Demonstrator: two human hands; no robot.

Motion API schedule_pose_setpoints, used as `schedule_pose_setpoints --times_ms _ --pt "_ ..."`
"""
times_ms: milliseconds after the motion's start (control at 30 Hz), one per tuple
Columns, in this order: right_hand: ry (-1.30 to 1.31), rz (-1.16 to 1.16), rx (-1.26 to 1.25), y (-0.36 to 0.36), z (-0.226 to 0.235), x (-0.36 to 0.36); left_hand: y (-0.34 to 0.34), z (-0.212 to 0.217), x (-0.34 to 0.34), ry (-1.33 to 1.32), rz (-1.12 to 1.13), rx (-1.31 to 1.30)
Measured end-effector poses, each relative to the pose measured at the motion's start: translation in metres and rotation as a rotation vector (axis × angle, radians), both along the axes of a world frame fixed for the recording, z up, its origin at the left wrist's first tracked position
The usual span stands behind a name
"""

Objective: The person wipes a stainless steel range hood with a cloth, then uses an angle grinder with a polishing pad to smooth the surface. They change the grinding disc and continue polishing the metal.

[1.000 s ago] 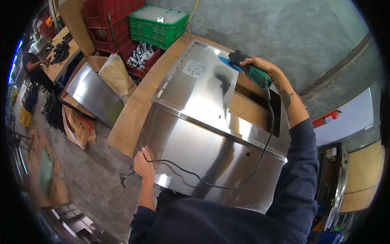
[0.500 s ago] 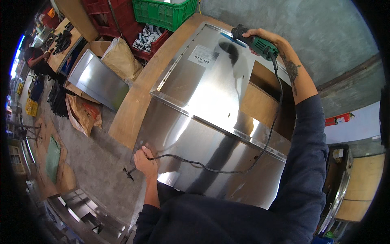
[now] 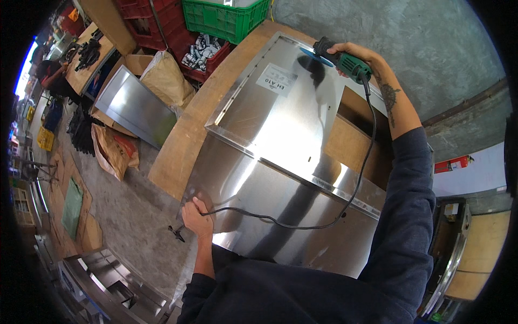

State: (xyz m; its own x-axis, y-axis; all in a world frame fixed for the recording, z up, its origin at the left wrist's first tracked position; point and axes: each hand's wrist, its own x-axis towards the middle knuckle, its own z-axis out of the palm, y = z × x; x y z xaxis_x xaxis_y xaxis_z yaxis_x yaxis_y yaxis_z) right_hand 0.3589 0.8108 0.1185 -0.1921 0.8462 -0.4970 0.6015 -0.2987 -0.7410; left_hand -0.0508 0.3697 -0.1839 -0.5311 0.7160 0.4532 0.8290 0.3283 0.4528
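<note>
My right hand (image 3: 353, 54) is wrapped round a green and black angle grinder (image 3: 353, 67) with a blue disc (image 3: 315, 57). The grinder is over the far part of a shiny sheet-metal cabinet (image 3: 286, 186); I cannot tell whether the disc touches the metal. My left hand (image 3: 197, 217) is closed on the grinder's black power cord (image 3: 280, 222) at the cabinet's near left edge. The cord loops across the metal to the grinder. Beyond the left fist hangs the dark plug end (image 3: 176, 233). A white label (image 3: 277, 80) sticks to the metal, left of a rectangular cut-out (image 3: 353, 135).
The cabinet lies on a wooden board (image 3: 175, 162). Left of it stand a flat metal panel (image 3: 132, 105), a paper sack (image 3: 167, 78) and an open bag (image 3: 114, 151). Green (image 3: 226, 21) and red crates (image 3: 208, 67) are behind; a concrete wall (image 3: 431, 48) rises at the right.
The whole view has shifted slightly, moving things a little to the right. Both hands keep their hold on the grinder and the cord.
</note>
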Motion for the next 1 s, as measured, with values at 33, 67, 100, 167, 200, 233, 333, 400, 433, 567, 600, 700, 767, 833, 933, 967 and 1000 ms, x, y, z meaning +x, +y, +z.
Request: schedule_pose_setpoints --times_ms 33,67,100,167,200,233,333,400,433,567,600,700,767,833,933,967,1000 --pt "-0.002 -0.008 0.021 0.003 -0.004 0.003 0.000 -0.001 0.000 -0.004 -0.006 0.001" --pt "-0.004 -0.015 0.043 0.007 -0.011 0.006 0.000 -0.003 -0.001 -0.002 -0.008 0.007" --pt "-0.007 -0.022 0.065 0.008 -0.013 0.006 0.000 -0.002 0.000 -0.002 -0.010 0.012" --pt "-0.018 -0.030 0.058 0.011 -0.013 0.008 0.002 0.000 0.002 -0.003 -0.014 0.016" --pt "-0.021 -0.030 0.052 0.011 -0.013 0.006 0.001 0.003 0.002 -0.001 -0.012 0.012" --pt "-0.028 -0.040 0.061 0.012 -0.014 0.004 0.002 0.005 0.002 0.000 -0.011 0.008" --pt "-0.039 -0.047 0.076 0.011 -0.015 -0.002 0.000 -0.002 -0.001 0.020 -0.012 0.001" --pt "-0.030 -0.022 0.078 0.012 -0.015 -0.003 -0.001 -0.003 -0.001 0.013 -0.004 0.005" --pt "-0.027 -0.023 0.080 0.014 -0.017 -0.003 0.000 -0.003 0.000 0.010 0.000 0.007" --pt "-0.018 -0.004 0.069 0.018 -0.014 -0.009 -0.001 0.001 0.002 0.002 -0.001 -0.020" --pt "-0.014 0.010 0.062 0.018 -0.010 -0.016 -0.001 0.000 0.001 0.013 -0.003 -0.020" --pt "-0.041 0.082 0.031 0.019 0.000 -0.035 -0.003 0.001 0.000 -0.001 -0.002 -0.022" --pt "-0.023 0.089 0.023 0.039 -0.012 -0.028 0.001 0.002 0.002 -0.006 -0.019 -0.006" --pt "-0.032 0.121 0.012 0.045 -0.013 -0.045 0.001 0.002 0.002 0.013 -0.014 0.017" --pt "-0.042 0.116 0.028 0.046 -0.008 -0.063 -0.001 -0.002 0.001 0.005 0.017 -0.009" --pt "-0.056 0.106 0.038 0.045 -0.005 -0.066 -0.001 -0.003 0.000 -0.002 0.010 -0.005" --pt "0.000 0.128 0.062 0.048 -0.009 -0.067 -0.001 -0.003 0.001 -0.009 0.005 -0.006"
